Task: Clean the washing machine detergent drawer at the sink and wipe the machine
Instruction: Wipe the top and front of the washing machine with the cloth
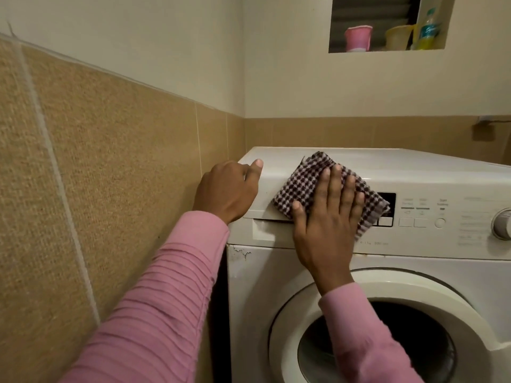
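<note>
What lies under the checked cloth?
Under the checked cloth: the washing machine's top front edge and control panel, its dark display partly showing. Panel details beneath are hidden.

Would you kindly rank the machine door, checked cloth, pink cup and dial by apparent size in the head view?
1. machine door
2. checked cloth
3. pink cup and dial: alike; dial partly cropped.
</note>
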